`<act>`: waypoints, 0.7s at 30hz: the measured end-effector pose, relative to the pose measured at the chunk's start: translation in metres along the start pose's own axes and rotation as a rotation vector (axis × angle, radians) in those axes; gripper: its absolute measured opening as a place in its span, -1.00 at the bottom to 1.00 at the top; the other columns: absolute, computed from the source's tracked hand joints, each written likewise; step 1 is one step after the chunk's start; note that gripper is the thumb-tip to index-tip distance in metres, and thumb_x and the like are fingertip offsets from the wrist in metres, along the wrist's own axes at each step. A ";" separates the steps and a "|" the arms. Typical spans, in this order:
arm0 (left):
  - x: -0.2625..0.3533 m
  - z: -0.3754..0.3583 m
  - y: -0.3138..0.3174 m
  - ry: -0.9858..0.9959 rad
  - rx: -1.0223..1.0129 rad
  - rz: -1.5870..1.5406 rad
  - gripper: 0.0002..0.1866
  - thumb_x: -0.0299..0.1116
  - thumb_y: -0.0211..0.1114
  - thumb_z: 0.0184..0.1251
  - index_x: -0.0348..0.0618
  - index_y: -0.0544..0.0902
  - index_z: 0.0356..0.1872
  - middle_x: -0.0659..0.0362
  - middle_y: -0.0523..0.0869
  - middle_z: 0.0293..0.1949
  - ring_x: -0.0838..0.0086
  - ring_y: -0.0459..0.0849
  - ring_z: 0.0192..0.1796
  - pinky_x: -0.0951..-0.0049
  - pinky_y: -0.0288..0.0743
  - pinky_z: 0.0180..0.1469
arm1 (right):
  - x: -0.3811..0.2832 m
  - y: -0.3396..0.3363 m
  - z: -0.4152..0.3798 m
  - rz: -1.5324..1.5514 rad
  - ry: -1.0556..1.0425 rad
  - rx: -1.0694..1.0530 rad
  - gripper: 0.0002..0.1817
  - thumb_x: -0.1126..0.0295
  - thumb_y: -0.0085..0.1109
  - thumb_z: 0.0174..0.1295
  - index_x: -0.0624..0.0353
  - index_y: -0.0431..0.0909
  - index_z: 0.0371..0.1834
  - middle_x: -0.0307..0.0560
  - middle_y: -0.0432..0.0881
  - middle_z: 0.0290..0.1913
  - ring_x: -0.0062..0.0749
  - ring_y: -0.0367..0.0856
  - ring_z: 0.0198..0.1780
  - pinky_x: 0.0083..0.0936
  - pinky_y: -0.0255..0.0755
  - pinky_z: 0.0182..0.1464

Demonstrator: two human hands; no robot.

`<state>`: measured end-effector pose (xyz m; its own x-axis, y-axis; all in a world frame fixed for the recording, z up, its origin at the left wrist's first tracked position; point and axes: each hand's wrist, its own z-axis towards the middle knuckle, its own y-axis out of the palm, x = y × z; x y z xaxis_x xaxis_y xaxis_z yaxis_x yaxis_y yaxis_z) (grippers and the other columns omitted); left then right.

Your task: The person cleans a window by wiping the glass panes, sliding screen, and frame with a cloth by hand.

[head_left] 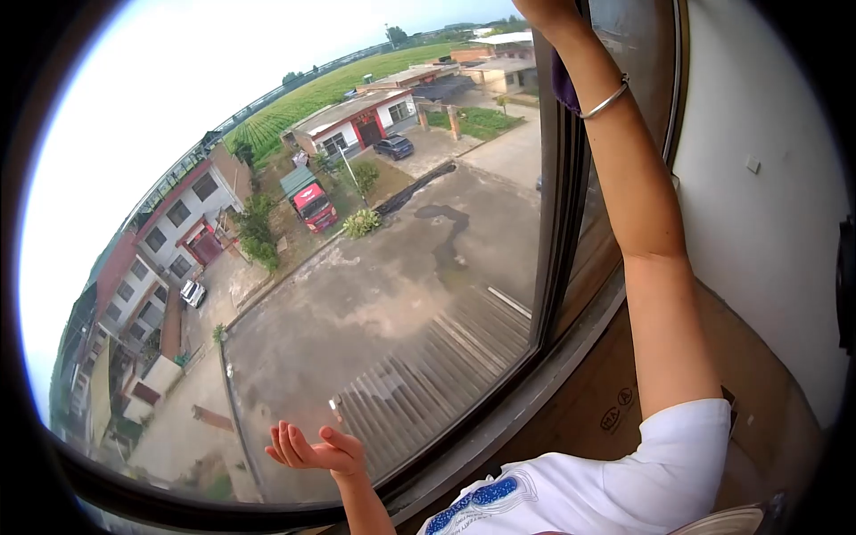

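My left hand [316, 450] is raised at the lower middle, palm turned up, with its fingers loosely curved and apart and nothing in it. It overlaps the large window opening [383, 294] in this view. My right arm [655, 223] stretches up along the dark window frame [563, 241], a silver bangle near the wrist. At the top edge, my right hand [546, 12] is only partly in view and its fingers are cut off. A dark purple cloth [563, 85] hangs behind that wrist, beside the frame.
The window sill [580, 334] curves along the bottom and right. Beyond it stand a brown cardboard panel [669, 374] and a white wall [758, 241]. Far below outside lie a concrete yard [357, 294], a corrugated roof [428, 374], a red truck [312, 205] and houses.
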<state>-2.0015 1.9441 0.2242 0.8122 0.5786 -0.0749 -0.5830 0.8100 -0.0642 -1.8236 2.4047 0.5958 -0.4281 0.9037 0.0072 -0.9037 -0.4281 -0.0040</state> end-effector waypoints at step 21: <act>0.052 -0.017 -0.045 0.035 -0.118 -0.254 -0.55 -0.18 -0.03 0.54 -0.23 0.29 0.29 0.00 0.31 0.27 0.11 0.30 0.39 -0.01 -0.05 0.52 | -0.092 0.018 -0.313 -0.569 0.076 -0.118 -0.34 0.28 -0.07 0.38 0.21 0.10 0.54 0.16 0.10 0.56 0.05 0.03 0.58 -0.11 -0.12 0.55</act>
<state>-1.9336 1.9360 0.2062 0.9325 0.3531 -0.0754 -0.3611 0.9108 -0.2002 -1.8009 2.3165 0.2820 0.1296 0.9911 -0.0307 -0.9834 0.1245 -0.1317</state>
